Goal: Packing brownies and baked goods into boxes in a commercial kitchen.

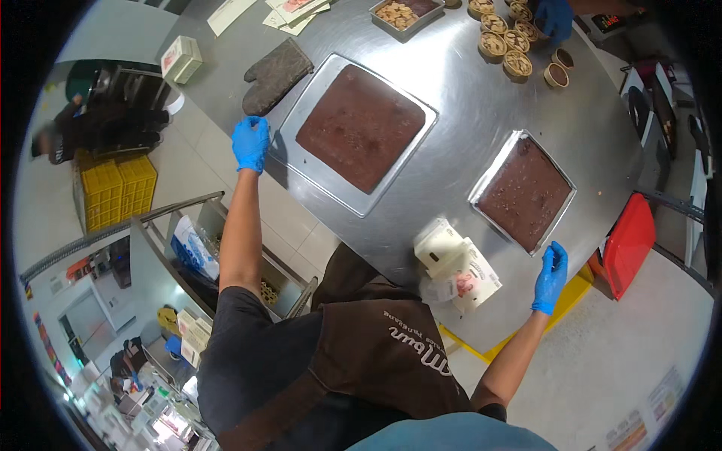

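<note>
My left hand (251, 144), in a blue glove, is over the table's left edge, between an oven mitt and a large metal tray. Its fingers are curled, and I cannot tell whether anything is in them. On the tray (368, 204) lies a square slab of chocolate cake (361, 128). My right hand (550, 280), also gloved in blue, is just beyond the near corner of a smaller baking pan (489, 176), its fingers loosely bent and holding nothing visible. A second chocolate cake (525, 194) fills that pan. The brown oven mitt (276, 76) lies beside the large tray.
Printed cartons (471, 276) lie at the steel table's (451, 175) near edge. Cupcakes (516, 40), a nut-topped cake pan (403, 35) and another gloved hand (555, 20) are at the far side. A red bin lid (627, 248) stands right; yellow crates (118, 189) stand left.
</note>
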### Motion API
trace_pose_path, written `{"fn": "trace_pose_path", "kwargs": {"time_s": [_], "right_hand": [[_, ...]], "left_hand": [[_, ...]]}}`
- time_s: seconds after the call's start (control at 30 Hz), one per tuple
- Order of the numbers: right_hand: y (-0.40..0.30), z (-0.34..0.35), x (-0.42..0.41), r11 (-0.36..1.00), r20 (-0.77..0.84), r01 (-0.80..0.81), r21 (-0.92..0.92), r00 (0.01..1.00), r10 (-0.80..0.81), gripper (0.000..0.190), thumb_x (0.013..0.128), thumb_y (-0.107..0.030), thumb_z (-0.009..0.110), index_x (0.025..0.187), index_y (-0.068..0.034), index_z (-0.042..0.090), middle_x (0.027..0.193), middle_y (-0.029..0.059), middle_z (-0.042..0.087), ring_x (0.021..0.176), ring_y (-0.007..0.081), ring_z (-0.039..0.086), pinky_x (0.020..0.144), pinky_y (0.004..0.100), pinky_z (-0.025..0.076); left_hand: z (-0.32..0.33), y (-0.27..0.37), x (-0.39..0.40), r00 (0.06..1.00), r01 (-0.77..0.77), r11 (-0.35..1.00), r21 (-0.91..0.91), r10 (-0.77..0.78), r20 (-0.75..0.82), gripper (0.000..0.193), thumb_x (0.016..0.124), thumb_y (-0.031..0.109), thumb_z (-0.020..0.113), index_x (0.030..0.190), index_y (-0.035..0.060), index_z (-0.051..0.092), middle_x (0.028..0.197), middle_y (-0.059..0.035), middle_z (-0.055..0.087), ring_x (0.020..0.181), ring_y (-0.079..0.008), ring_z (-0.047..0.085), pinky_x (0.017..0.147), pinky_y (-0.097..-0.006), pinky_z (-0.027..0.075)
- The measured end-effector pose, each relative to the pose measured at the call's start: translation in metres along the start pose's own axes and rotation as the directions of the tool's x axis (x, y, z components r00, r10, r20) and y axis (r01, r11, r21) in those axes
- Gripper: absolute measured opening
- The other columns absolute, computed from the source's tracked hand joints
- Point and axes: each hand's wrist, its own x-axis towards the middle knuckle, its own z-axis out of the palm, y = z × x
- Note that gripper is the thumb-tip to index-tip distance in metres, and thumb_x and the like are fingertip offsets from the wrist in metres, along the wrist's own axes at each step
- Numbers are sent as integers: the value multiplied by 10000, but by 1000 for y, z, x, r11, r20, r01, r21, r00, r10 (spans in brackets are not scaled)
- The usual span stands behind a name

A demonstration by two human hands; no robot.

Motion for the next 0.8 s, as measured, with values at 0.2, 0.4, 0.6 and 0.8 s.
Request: {"fn": "trace_pose_path", "kwargs": {"time_s": [0.2,0.4,0.6,0.8], "right_hand": [[-94,76,-54,988,197,-51,143,980,22,251,894,-113,538,1130,-28,554,1045,73,596,936,152,556,855,286,443],[-162,182,-117,968,626,104,228,746,-227,335,827,-59,603,1155,-35,536,1068,129,583,971,188,560,870,303,442],[-257,296,-157,743,479,389,545,583,-657,710,738,-221,700,1302,37,355,1260,200,471,1220,311,422,1016,390,333],[-349,446,-253,126,368,655,745,-245,-897,632,795,-365,600,1283,-1,430,1325,232,416,1233,406,378,1019,431,320]], "left_hand": [[24,1,30,910,-415,899,136,411,59,392,828,339,570,1143,107,571,1178,-152,556,1099,-318,515,893,-418,422],[10,-22,74,908,-280,886,370,370,-197,495,869,357,533,1236,29,477,1243,-202,505,1153,-349,470,943,-420,381],[-35,-26,-116,915,153,637,-755,197,351,458,957,359,409,1281,36,407,1208,-149,487,1116,-252,470,1010,-420,344],[-174,-96,-146,852,184,-941,-284,8,524,763,873,595,383,1387,41,281,1429,-210,276,1271,-385,319,1070,-457,241]]}}
